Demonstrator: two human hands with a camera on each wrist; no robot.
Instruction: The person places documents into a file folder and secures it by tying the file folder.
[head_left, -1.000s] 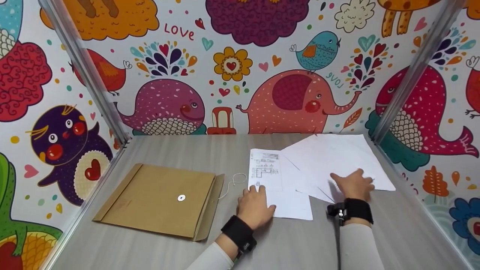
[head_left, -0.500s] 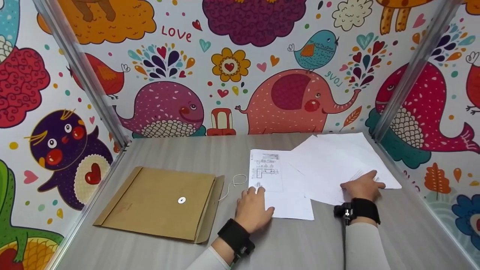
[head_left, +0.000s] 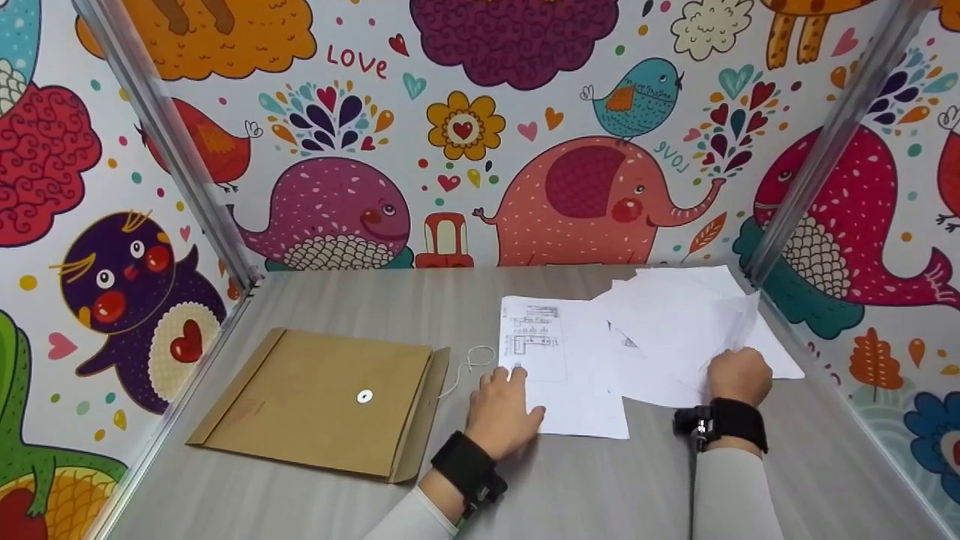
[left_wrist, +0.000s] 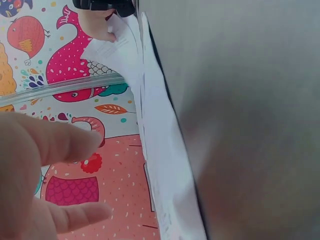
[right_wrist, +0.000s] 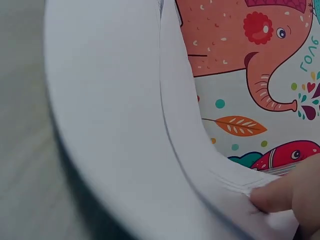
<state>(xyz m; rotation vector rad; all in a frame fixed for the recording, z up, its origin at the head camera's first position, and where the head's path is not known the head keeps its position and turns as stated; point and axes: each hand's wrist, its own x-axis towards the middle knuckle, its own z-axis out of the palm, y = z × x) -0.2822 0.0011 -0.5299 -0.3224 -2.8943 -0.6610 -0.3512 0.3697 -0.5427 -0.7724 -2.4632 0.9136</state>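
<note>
Head view: on the grey surface (head_left: 315,300), the left hand (head_left: 502,409) rests flat, fingers relaxed, on a printed sheet (head_left: 559,367) at centre. At 3 o'clock, the right hand (head_left: 739,375) pinches a loose stack of white papers (head_left: 675,330), lifting its edge. A brown envelope (head_left: 322,397) lies at 9 o'clock.

Left wrist view: straight fingers (left_wrist: 55,142) beside the sheet's edge.

Right wrist view: fingertips (right_wrist: 280,197) clamp the curling papers.

The gathering step seems underway; the next move likely calls for squaring the stack onto the printed sheet.
</note>
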